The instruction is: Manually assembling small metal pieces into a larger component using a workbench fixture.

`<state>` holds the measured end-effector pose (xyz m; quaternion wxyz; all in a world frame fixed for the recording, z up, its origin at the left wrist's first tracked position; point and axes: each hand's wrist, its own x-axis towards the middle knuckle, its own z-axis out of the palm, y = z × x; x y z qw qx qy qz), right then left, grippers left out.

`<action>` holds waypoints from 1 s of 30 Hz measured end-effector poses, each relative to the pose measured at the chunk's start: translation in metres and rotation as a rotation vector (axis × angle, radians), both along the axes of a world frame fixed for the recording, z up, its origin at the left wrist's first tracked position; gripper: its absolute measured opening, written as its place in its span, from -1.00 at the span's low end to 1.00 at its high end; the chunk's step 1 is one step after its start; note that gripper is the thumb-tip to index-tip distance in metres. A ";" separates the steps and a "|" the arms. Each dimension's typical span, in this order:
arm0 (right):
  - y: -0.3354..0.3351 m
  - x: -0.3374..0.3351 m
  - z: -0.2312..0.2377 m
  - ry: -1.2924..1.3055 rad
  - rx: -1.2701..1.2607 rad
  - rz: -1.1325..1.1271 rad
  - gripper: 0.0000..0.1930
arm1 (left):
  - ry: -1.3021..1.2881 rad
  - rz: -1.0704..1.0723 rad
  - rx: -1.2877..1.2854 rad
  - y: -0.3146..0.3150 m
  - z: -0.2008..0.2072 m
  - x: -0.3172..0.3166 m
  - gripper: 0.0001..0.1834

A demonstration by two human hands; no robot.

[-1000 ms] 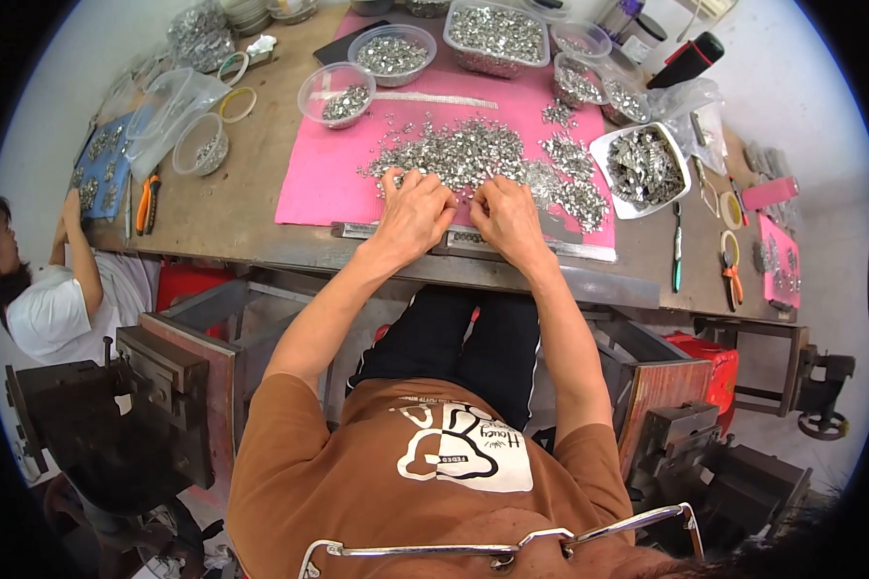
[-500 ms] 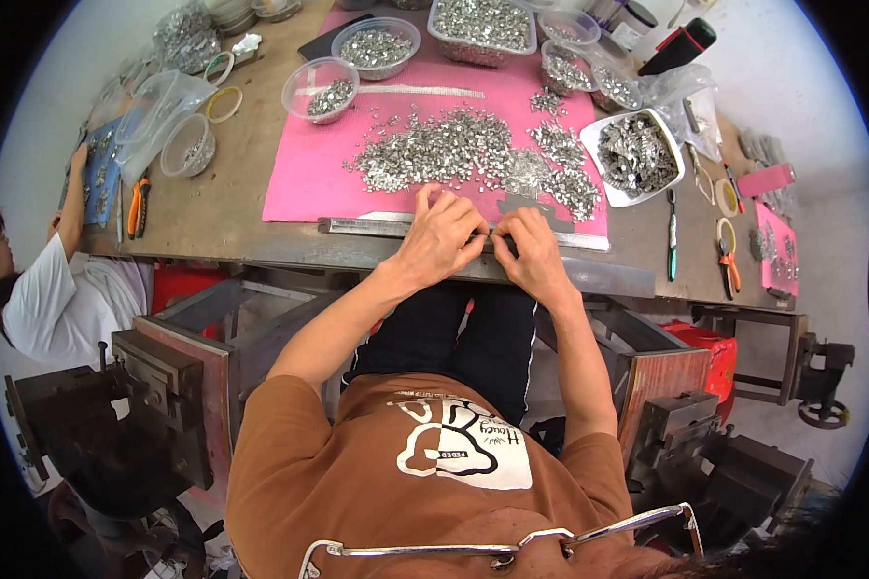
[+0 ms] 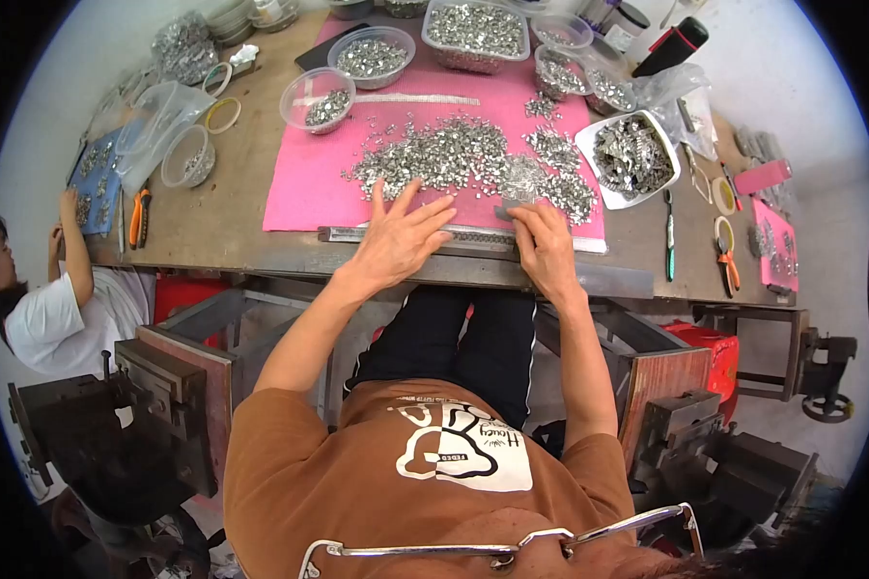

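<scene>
A long narrow metal channel [image 3: 343, 234] lies along the near edge of the pink mat [image 3: 294, 198], with a row of small dark pieces in its right part. My left hand [image 3: 396, 239] is open over it, fingers spread toward a heap of small silvery metal pieces [image 3: 434, 154]. My right hand [image 3: 548, 246] is closed at the channel's right end, fingertips curled down over a flat grey piece [image 3: 504, 209]. Whatever those fingers grip is hidden. Beyond them lies a small pile of thin silvery pieces [image 3: 522, 178].
A white square bowl [image 3: 589, 145] of metal parts stands right, beside a toothbrush [image 3: 670, 232] and orange-handled pliers [image 3: 726, 256]. Clear plastic tubs [image 3: 289, 101] line the back. At left are other pliers [image 3: 139, 220] and a co-worker [image 3: 53, 309] at a blue mat.
My hands have moved apart from their meeting point at the channel. The left moved left and spread its fingers; the right moved slightly right. The row of dark pieces now shows between them.
</scene>
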<state>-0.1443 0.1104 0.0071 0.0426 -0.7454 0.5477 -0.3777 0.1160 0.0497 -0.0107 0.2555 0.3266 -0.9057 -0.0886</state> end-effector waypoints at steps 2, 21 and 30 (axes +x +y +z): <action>-0.001 -0.003 -0.001 -0.019 -0.079 -0.053 -0.81 | -0.078 0.014 -0.017 -0.001 -0.001 0.013 -0.57; 0.058 0.023 -0.045 0.046 -0.234 -0.246 -0.56 | 0.345 0.119 0.009 0.041 -0.018 0.007 -0.73; 0.054 0.024 -0.038 0.026 -0.258 -0.250 -0.58 | 0.355 0.115 -0.032 0.037 -0.019 0.007 -0.73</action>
